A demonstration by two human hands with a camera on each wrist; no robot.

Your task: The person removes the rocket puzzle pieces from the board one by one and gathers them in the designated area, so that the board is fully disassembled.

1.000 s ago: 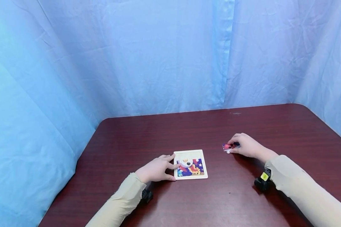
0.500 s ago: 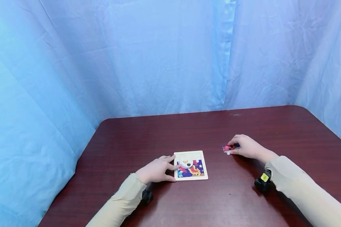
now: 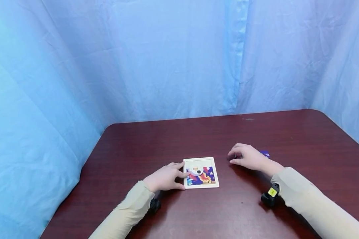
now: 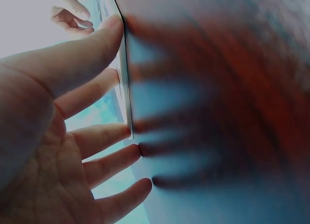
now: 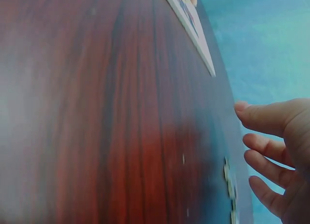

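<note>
A cream-rimmed jigsaw tray (image 3: 201,187) lies flat on the table, its lower part filled with colourful puzzle pieces (image 3: 208,178). My left hand (image 3: 164,178) rests at the tray's left side, fingers fairly straight, with one fingertip over the picture. In the left wrist view the thumb and fingertips touch the tray's edge (image 4: 127,83). To the right, my right hand (image 3: 249,158) hovers low with loosely bent fingers and nothing visible between them. A purple puzzle piece (image 3: 265,153) shows behind it. Thin edges of puzzle pieces (image 5: 228,175) appear beside its fingers in the right wrist view.
The dark red-brown table (image 3: 155,142) has rounded far corners. Light blue curtains (image 3: 167,59) hang behind it and along both sides. A black wrist camera (image 3: 270,197) sits under the right forearm, close above the tabletop.
My right hand has moved a little left and toward me, and its fingers have spread. The red piece at its fingertips is now hidden; a purple piece has come into view. The left hand stays put.
</note>
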